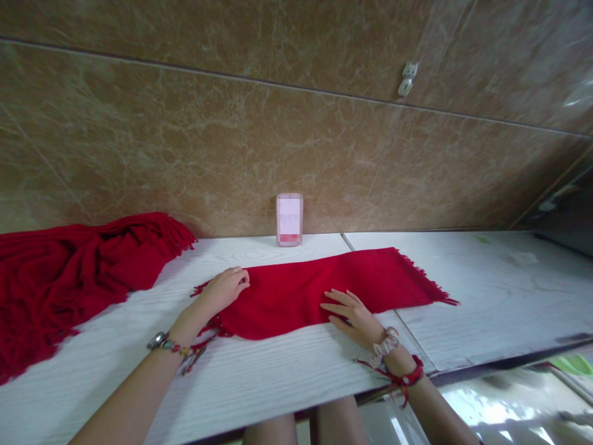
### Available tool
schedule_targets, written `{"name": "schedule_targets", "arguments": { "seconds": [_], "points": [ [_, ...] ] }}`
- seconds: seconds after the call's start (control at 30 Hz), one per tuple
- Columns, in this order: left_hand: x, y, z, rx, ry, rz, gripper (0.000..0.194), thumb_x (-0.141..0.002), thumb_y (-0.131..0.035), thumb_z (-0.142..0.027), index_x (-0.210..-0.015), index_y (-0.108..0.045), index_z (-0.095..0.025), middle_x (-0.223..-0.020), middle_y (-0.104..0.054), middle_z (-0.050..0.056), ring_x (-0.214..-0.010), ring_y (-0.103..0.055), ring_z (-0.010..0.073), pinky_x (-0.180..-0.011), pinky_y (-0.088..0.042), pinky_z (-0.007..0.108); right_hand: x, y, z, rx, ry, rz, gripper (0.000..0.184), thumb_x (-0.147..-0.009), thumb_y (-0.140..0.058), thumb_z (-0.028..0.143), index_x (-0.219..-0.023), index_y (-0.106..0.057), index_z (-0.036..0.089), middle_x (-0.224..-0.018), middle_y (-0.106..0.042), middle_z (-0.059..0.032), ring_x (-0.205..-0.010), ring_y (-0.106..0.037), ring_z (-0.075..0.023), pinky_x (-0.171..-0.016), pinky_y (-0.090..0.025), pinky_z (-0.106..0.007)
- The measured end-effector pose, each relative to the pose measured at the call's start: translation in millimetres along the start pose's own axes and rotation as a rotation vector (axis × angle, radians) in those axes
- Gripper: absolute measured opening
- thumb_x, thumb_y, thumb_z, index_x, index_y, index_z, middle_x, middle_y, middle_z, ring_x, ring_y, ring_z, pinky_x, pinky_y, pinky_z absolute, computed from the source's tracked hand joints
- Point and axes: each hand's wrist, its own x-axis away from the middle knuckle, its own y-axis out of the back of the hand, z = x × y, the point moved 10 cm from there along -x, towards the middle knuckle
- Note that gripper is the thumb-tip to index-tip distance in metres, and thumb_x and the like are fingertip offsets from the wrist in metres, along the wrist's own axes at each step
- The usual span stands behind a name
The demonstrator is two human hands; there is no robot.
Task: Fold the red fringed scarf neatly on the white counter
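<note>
A red fringed scarf [296, 290] lies stretched lengthwise across the white wood-grain tabletop, with fringe at both ends. At its left end, my left hand [227, 288] rests with curled fingers closed on the cloth; the fingertips are partly hidden. My right hand [354, 316] lies flat on the scarf's near edge, right of its middle, fingers spread and palm down. Slight creases run through the fabric between the hands. A second heap of red fringed cloth [92, 272] is bunched at the left, apart from the scarf.
A phone [290, 220] with a blurred screen leans upright against the brown marbled wall [231, 142] behind the scarf. A seam runs across the white table [482, 296] on the right. A small white fitting [407, 78] is on the wall. The table's front edge is close to my legs.
</note>
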Motion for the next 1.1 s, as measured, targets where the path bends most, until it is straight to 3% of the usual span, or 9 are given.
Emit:
{"name": "schedule_targets", "arguments": {
  "seconds": [0.17,0.3,0.4,0.53,0.93,1.1],
  "points": [
    [-2,-7.7,2,-0.088,0.032,0.057,0.017,-0.078,-0.037,-0.013,-0.071,-0.052,-0.017,-0.079,-0.057,0.006,-0.076,-0.052,0.0177,-0.073,-0.040,0.030,-1,0,0,0.006,-0.004,0.004,0.032,-0.079,-0.046,0.019,-0.109,-0.058,0.024,-0.123,-0.050,-0.0095,-0.118,-0.039,-0.0245,-0.097,-0.027,-0.050],
    [-1,-3.8,-1,-0.144,0.027,0.033,0.015,-0.081,-0.037,-0.016,-0.077,-0.052,-0.017,-0.086,-0.056,0.007,-0.082,-0.052,0.0196,-0.075,-0.039,0.031,-1,0,1,0.010,-0.012,0.025,0.032,-0.080,-0.046,0.019,-0.110,-0.058,0.023,-0.123,-0.049,-0.0096,-0.118,-0.038,-0.0248,-0.097,-0.027,-0.050],
    [0,-0.4,3,-0.132,0.046,0.012,0.010,-0.081,-0.042,-0.021,-0.081,-0.051,-0.016,-0.089,-0.055,0.008,-0.084,-0.052,0.0193,-0.076,-0.039,0.030,-1,0,1,0.018,-0.016,0.025,0.032,-0.080,-0.046,0.019,-0.109,-0.058,0.023,-0.123,-0.049,-0.0095,-0.118,-0.038,-0.0246,-0.097,-0.027,-0.050],
    [0,-1.8,6,-0.066,0.056,0.030,0.008,-0.079,-0.045,-0.019,-0.073,-0.049,-0.018,-0.080,-0.054,0.005,-0.079,-0.051,0.0178,-0.074,-0.039,0.028,-1,0,2,0.029,-0.007,0.020,0.032,-0.080,-0.046,0.019,-0.109,-0.058,0.023,-0.123,-0.050,-0.0090,-0.117,-0.039,-0.0240,-0.097,-0.028,-0.049],
    [-2,3.9,1,-0.030,0.029,-0.063,0.010,-0.076,-0.042,-0.013,-0.068,-0.045,-0.019,-0.075,-0.054,0.003,-0.074,-0.051,0.0167,-0.070,-0.039,0.028,-1,0,1,0.028,-0.011,0.017,0.032,-0.079,-0.047,0.018,-0.109,-0.058,0.023,-0.122,-0.050,-0.0091,-0.117,-0.039,-0.0246,-0.097,-0.028,-0.049],
    [0,26.0,-5,-0.151,0.021,-0.184,0.011,-0.079,-0.039,-0.016,-0.070,-0.045,-0.019,-0.077,-0.054,0.005,-0.076,-0.051,0.0191,-0.071,-0.040,0.030,-1,-2,1,0.030,-0.007,0.028,0.033,-0.079,-0.046,0.018,-0.109,-0.058,0.023,-0.123,-0.050,-0.0086,-0.118,-0.039,-0.0241,-0.097,-0.027,-0.048]
  ]
}}
